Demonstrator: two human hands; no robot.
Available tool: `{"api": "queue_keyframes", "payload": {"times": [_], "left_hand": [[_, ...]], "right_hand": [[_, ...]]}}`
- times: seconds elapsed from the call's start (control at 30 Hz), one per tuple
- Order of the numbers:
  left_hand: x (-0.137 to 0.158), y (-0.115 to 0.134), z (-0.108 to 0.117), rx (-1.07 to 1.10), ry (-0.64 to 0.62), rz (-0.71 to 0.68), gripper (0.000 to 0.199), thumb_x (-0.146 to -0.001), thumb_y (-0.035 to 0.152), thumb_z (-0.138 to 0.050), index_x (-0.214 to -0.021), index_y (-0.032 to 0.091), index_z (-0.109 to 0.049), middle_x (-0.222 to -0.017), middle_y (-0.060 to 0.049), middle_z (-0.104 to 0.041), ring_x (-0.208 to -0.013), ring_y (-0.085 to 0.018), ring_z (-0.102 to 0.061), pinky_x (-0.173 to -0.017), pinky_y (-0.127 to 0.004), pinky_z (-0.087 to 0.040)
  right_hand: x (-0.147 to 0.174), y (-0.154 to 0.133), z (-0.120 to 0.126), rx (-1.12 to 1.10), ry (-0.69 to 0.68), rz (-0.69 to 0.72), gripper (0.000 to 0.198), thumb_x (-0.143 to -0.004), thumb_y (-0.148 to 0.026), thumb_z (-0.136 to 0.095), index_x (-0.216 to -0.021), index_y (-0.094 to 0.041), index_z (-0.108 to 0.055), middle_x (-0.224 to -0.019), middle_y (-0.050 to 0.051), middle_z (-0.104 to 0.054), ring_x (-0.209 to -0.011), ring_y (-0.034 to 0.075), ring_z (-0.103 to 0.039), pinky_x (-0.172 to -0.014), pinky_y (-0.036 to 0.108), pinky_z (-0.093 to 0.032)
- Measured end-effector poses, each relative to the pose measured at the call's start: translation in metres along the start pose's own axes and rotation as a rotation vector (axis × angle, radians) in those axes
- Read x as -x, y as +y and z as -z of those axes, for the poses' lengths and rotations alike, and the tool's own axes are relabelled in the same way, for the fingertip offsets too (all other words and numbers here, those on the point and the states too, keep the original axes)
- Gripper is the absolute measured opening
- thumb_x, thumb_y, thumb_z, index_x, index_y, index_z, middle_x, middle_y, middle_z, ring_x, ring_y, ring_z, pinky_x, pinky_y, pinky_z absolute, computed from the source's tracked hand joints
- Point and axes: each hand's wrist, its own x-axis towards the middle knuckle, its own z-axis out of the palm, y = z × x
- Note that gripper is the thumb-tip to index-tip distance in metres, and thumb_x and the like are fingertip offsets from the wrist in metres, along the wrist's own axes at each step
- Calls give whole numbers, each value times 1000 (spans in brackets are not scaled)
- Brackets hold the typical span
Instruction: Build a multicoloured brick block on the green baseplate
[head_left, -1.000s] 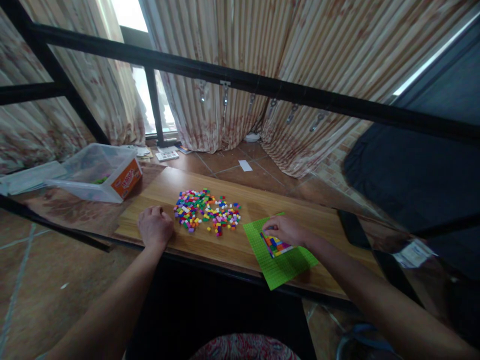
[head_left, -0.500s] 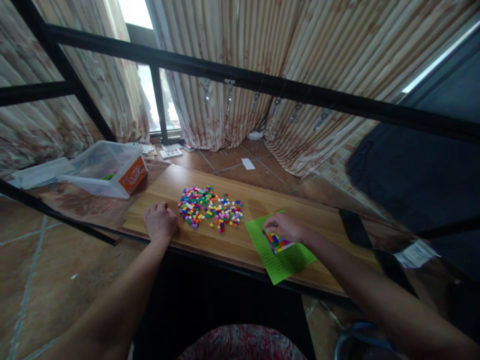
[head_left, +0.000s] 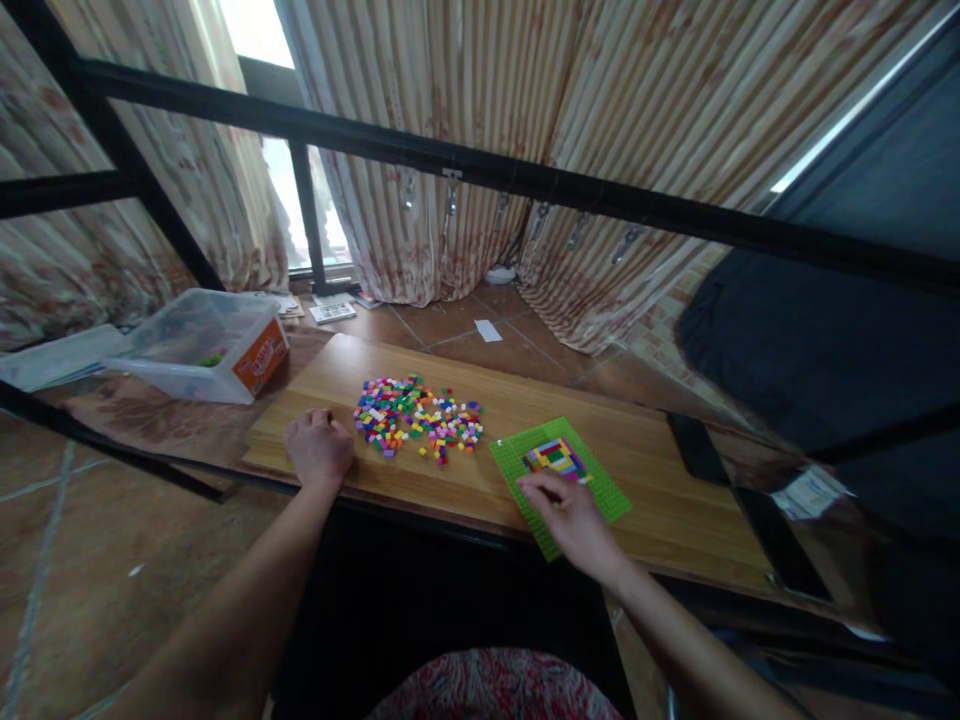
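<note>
Wood-grained tabletop (head_left: 645,460) spreads beneath both hands, with a clear plastic bin (head_left: 261,356) (orange label on one wall) beyond and left of the left hand (head_left: 320,447), a green baseplate (head_left: 606,500) under the right hand (head_left: 568,518), and scattered bricks (head_left: 386,415) between the hands, nearer the left. On the baseplate, just past the right fingertips, lies a flat multicoloured patch of joined bricks (head_left: 559,455). Right thumb and forefinger are drawn close together, the left fingers curled in against the wood; whether either grip has anything is impossible to make out.
</note>
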Motion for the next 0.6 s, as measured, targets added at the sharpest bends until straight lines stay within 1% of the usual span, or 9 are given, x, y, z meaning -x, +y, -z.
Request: {"api": "queue_keyframes", "payload": {"times": [0.07, 0.1, 0.2, 0.27, 0.43, 0.6], "left_hand": [[1, 0, 0, -10, 5, -4, 34, -82, 21, -41, -102, 11, -68, -109, -17, -64, -105, -31, -54, -93, -44, -41], [1, 1, 0, -19, 4, -7, 34, -83, 21, -41, -102, 11, -68, -108, -16, -64, -104, -31, -54, -93, -43, -41], [2, 1, -1, -33, 1, 4, 34, -83, 20, -42, -103, 12, -67, -108, -16, -65, -104, -31, -54, -93, -43, -41], [2, 1, -1, -25, 3, 15, 34, -83, 19, -42, -105, 12, -67, -110, -16, -64, -105, -31, -54, -94, -43, -40], [3, 1, -1, 0, -11, 26, 33, -82, 18, -44, -105, 12, -68, -110, -17, -64, -106, -31, -53, -93, -45, -40], [3, 3, 2, 6, -10, 33, 33, -83, 18, -43, -104, 12, -68, -109, -17, -64, -105, -31, -53, -92, -45, -41]], "right_hand": [[17, -7, -29, -18, -146, 56, 22, -91, -32, -51, -89, -22, -71, -91, 4, -71, -88, 18, -65, -81, 31, -49], [22, -9, -41, -30, -185, 70, 22, -92, -30, -51, -90, -22, -71, -91, 4, -70, -87, 18, -65, -80, 30, -48], [22, -12, -67, -29, -224, 81, 20, -92, -26, -51, -90, -22, -71, -90, 4, -69, -86, 17, -64, -78, 30, -48], [13, -11, -76, 1, -202, 81, 20, -91, -24, -51, -90, -21, -71, -90, 5, -69, -86, 18, -64, -79, 31, -47], [-22, -6, -86, 81, -86, 96, 21, -90, -23, -50, -92, -21, -71, -92, 6, -69, -86, 19, -63, -79, 32, -47], [-47, -9, -103, 132, -33, 107, 21, -89, -22, -51, -94, -22, -71, -92, 5, -68, -85, 19, -62, -79, 32, -46]]}}
